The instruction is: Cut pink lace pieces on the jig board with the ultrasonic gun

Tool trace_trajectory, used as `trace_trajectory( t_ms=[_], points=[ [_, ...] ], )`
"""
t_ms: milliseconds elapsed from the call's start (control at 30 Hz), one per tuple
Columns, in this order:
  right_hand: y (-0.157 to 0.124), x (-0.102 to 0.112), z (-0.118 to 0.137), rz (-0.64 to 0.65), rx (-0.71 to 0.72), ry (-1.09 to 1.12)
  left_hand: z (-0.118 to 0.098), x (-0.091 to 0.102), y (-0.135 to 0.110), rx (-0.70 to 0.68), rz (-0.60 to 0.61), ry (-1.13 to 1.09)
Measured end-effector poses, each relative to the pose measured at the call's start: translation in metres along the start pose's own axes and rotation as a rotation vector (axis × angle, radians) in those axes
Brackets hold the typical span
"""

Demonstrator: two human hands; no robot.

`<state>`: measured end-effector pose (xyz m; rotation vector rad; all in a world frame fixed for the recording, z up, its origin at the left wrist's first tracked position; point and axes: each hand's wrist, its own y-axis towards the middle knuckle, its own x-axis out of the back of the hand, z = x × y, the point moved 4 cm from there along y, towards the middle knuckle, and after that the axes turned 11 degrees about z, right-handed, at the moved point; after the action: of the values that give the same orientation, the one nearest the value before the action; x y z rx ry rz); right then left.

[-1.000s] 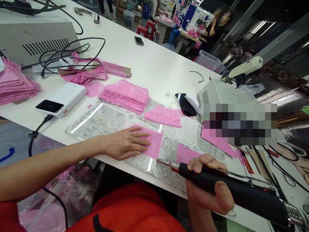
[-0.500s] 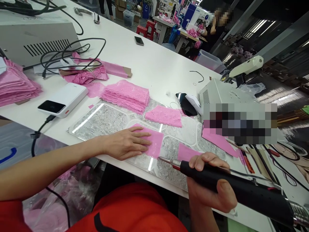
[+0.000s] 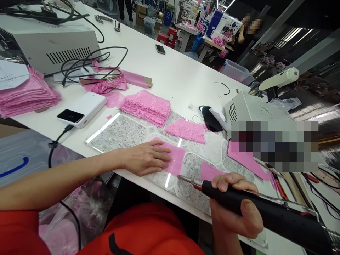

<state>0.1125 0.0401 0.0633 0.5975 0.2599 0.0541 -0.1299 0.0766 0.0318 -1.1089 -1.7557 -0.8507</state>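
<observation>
My left hand (image 3: 147, 158) lies flat, fingers stretched out, on a pink fabric piece (image 3: 176, 161). That piece rests on a glossy grey-patterned board (image 3: 119, 129) at the table's near edge. In my right hand (image 3: 230, 214) is a black-handled tool (image 3: 281, 216) with a slim metal tip, my fingers wrapped around its grip. The tip is at the fabric's near right corner; whether it touches is hard to tell. Another pink piece (image 3: 211, 170) lies just right of the tip. Behind are a single pink lace piece (image 3: 186, 130) and a stack of pink lace (image 3: 146, 106).
A white power bank (image 3: 90, 106) with a cable sits at the left, near a pink fabric stack (image 3: 29, 94) and a grey machine box (image 3: 61, 46). A phone (image 3: 211, 118) and another machine box (image 3: 247, 109) stand at the right. Beyond, a person (image 3: 241, 37) sits by a sewing machine.
The view has shifted slightly, so everything appears a little further right. Against the board, both hands and the tool tip have hardly moved.
</observation>
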Motion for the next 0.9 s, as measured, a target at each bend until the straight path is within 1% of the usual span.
trace_trajectory(
  t_ms=[67, 167, 233, 300, 367, 467, 567, 667, 800, 900],
  points=[
    [0.001, 0.000, 0.000, -0.019, -0.003, 0.001, 0.000, 0.003, 0.001, 0.004, 0.014, -0.015],
    [0.004, 0.000, 0.001, -0.067, -0.003, -0.005, 0.002, 0.014, -0.002, 0.020, -0.012, -0.038],
    [0.006, 0.000, 0.002, -0.088, 0.006, -0.019, 0.004, 0.023, -0.008, 0.047, -0.039, -0.039],
    [0.008, -0.002, 0.002, -0.089, 0.013, -0.032, 0.006, 0.028, -0.019, 0.084, -0.041, -0.027],
    [0.009, -0.006, 0.001, -0.079, 0.010, -0.040, 0.009, 0.028, -0.031, 0.118, -0.025, -0.010],
    [0.010, -0.014, -0.003, -0.059, -0.011, -0.042, 0.012, 0.022, -0.048, 0.162, -0.004, 0.021],
    [0.011, -0.021, -0.007, -0.040, -0.015, -0.032, 0.016, 0.017, -0.062, 0.209, 0.018, 0.044],
    [0.013, -0.030, -0.012, -0.022, -0.009, -0.021, 0.022, 0.017, -0.074, 0.260, 0.034, 0.028],
    [0.016, -0.046, -0.019, -0.010, -0.013, -0.004, 0.027, 0.021, -0.086, 0.286, 0.057, 0.008],
    [0.018, -0.061, -0.024, 0.013, -0.025, 0.002, 0.026, 0.021, -0.089, 0.288, 0.080, 0.018]
  ],
)
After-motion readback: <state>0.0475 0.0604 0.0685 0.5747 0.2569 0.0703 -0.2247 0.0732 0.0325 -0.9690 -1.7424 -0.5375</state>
